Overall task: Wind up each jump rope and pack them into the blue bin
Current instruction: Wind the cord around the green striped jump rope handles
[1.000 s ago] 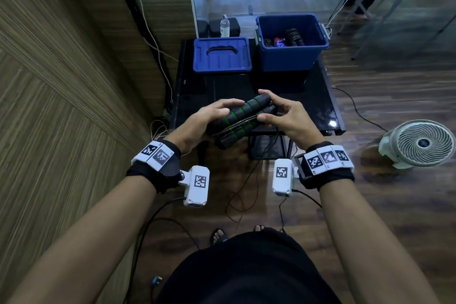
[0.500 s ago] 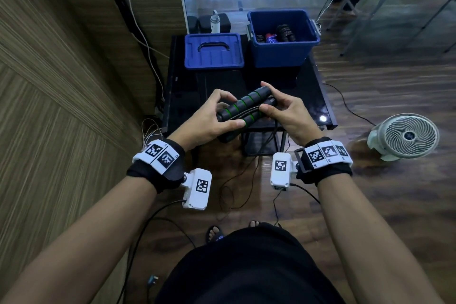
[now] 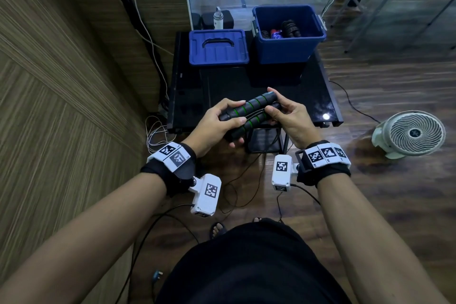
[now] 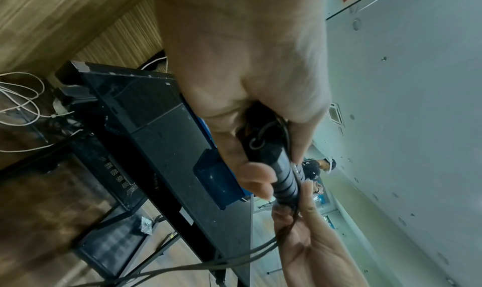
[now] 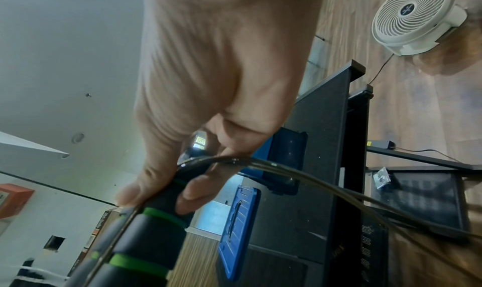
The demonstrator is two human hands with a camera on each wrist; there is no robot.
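Note:
Both hands hold one jump rope over the near edge of the black table point(image 3: 246, 81). Its two black handles with green rings point(image 3: 249, 113) lie side by side. My left hand point(image 3: 222, 121) grips their near-left ends, thumb on top. My right hand point(image 3: 281, 113) pinches their far-right ends and the thin dark cord point(image 5: 287, 167), which runs between the handles and hangs down in loops toward the floor. The blue bin point(image 3: 288, 39) stands at the back right of the table with wound ropes point(image 3: 291, 28) inside.
The bin's blue lid point(image 3: 218, 48) lies flat to the left of the bin. A white floor fan point(image 3: 414, 133) stands on the wooden floor at right. A wood-panel wall runs along the left, with loose cables point(image 3: 158, 133) at its foot.
The handles have stayed in both hands with only small shifts of the fingers. The left thumb now lies over the handles. The head view has moved closer to the table.

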